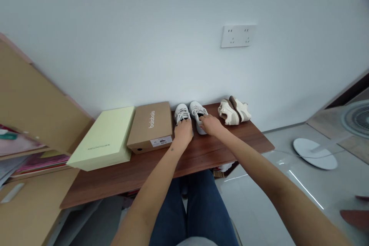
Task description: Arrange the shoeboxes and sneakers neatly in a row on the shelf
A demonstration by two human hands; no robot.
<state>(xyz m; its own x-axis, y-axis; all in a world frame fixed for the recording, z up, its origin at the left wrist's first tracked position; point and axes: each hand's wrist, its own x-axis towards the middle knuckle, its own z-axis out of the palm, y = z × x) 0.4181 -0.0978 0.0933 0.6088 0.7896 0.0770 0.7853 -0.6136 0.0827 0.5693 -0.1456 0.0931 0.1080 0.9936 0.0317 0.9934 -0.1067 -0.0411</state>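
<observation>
Two white lace-up sneakers stand side by side near the wall, toes toward it: the left sneaker (182,111) and the right sneaker (196,109). My left hand (183,130) is closed at the heel opening of the left sneaker, its fingertips partly hidden. At the opening of the right sneaker, my right hand (210,124) has its fingers bent over the collar. Just left of the sneakers lies a closed brown shoe box (157,123) marked "balabala". Further right, a pair of cream shoes (234,111) rests tipped on their sides, soles together.
A pale yellow box (106,130) sits left of the brown one on the reddish wooden table (115,182). Cardboard shelving (37,100) with papers borders the left. A white fan (315,153) stands on the floor at right. A socket panel (238,36) is on the wall.
</observation>
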